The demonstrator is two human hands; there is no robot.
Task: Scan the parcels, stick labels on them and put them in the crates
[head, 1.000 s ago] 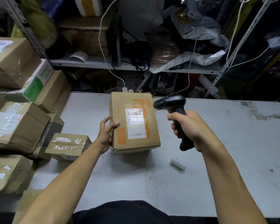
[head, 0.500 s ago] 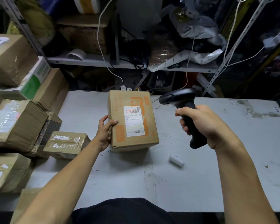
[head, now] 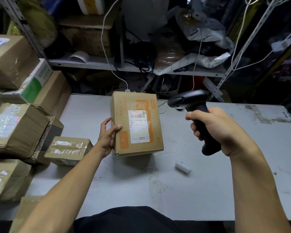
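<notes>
We hold a brown cardboard parcel with orange print and a white barcode label [head: 136,123] tilted up on the grey table [head: 107,182], our left hand [head: 107,135] gripping its left edge, thumb on the front face. Our right hand [head: 213,128] wraps its fingers round a black handheld barcode scanner [head: 193,113], just beside the parcel's right side.

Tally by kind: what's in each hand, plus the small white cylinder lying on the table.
Parcel: 1, gripped by the left hand
Barcode scanner: 1, gripped by the right hand
White roll: 1
Total: 3
</notes>
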